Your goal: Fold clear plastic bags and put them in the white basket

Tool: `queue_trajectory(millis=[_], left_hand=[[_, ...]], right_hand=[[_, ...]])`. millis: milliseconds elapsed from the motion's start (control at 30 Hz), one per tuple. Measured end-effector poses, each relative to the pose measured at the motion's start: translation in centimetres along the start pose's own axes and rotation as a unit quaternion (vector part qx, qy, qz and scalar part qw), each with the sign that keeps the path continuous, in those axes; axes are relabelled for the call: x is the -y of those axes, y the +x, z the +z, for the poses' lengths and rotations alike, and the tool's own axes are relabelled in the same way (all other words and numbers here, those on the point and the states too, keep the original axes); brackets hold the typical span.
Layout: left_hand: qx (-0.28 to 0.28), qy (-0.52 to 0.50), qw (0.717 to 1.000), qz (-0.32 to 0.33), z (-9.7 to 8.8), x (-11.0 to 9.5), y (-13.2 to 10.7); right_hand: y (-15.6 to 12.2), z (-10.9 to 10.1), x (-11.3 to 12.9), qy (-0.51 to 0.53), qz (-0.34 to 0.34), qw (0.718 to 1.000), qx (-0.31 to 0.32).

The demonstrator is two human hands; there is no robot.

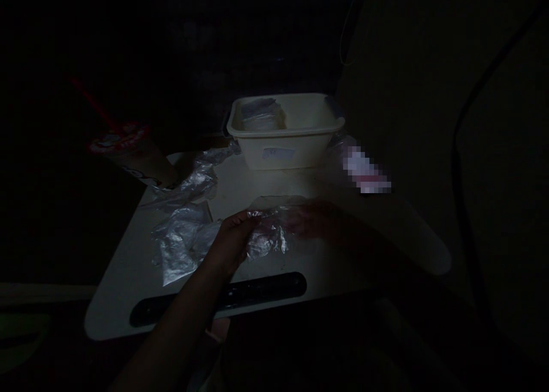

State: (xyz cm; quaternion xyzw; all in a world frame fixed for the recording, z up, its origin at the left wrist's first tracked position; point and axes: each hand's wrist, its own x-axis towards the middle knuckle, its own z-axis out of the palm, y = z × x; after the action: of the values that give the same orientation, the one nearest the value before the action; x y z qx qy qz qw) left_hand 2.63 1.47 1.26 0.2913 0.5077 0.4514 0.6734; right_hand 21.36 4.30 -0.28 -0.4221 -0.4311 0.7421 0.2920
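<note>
My left hand is closed in a pinch on the edge of a small clear plastic bag, just above the light tabletop. At the bag's other side is my right hand, dark and blurred, so its fingers do not show clearly. To the left of my left hand lie crumpled clear plastic bags. Behind both hands stands a cream plastic bin with a label on its front. A stack of clear plastic packets sits in the bin's left part.
A drink cup with a red lid and red straw stands at the back left of the small table. More crumpled plastic lies beside it. A black slot runs along the front edge. A dark cable hangs at right.
</note>
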Motion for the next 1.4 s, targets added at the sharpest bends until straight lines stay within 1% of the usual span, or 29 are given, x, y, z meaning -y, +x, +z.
queue_trajectory(millis=[67, 200, 333, 400, 667, 833, 900, 1000, 1100, 1167, 1300, 1400], left_hand=[[0.002, 0.000, 1.000, 0.005, 0.0, 0.1, 0.0], [0.007, -0.005, 1.000, 0.010, -0.1, 0.2, 0.2], [0.029, -0.019, 0.999, 0.020, -0.2, 0.3, 0.1], [0.033, -0.018, 0.999, 0.026, -0.1, 0.2, 0.0], [0.033, -0.010, 0.998, 0.054, -0.1, 0.2, -0.3], [0.038, -0.016, 0.998, 0.048, -0.2, 0.3, -0.2], [0.040, -0.016, 0.998, 0.044, -0.2, 0.2, -0.2], [0.030, -0.004, 0.999, 0.034, -0.1, 0.1, -0.4], [0.015, 0.017, 0.999, 0.033, -0.1, -0.1, -0.6], [0.016, 0.021, 0.999, 0.037, -0.1, -0.1, -0.6], [0.035, 0.010, 0.999, 0.032, -0.3, 0.0, -0.4], [0.025, -0.007, 0.999, 0.036, -0.3, 0.0, -0.2]], right_hand=[[-0.1, 0.0, 0.0, 0.017, 0.016, 1.000, -0.008], [-0.5, 0.6, 0.7, 0.064, 0.041, 0.996, -0.043], [-0.6, 1.2, 1.6, 0.095, 0.097, 0.988, -0.077], [-0.7, 1.4, 1.9, 0.111, 0.110, 0.984, -0.086], [-0.8, 1.1, 1.5, 0.110, 0.086, 0.988, -0.069], [-0.9, 0.9, 1.3, 0.096, 0.066, 0.991, -0.065], [-0.9, 0.8, 1.0, 0.072, 0.040, 0.995, -0.053], [-0.9, 0.6, 0.6, 0.041, 0.002, 0.998, -0.039], [-0.9, 0.4, 0.5, 0.019, 0.017, 0.999, -0.025], [-0.9, 0.3, 0.5, 0.009, 0.023, 1.000, -0.017], [-0.9, 0.0, 0.6, 0.018, 0.015, 1.000, -0.021], [-1.0, -0.2, 0.5, 0.019, 0.000, 1.000, -0.019]])
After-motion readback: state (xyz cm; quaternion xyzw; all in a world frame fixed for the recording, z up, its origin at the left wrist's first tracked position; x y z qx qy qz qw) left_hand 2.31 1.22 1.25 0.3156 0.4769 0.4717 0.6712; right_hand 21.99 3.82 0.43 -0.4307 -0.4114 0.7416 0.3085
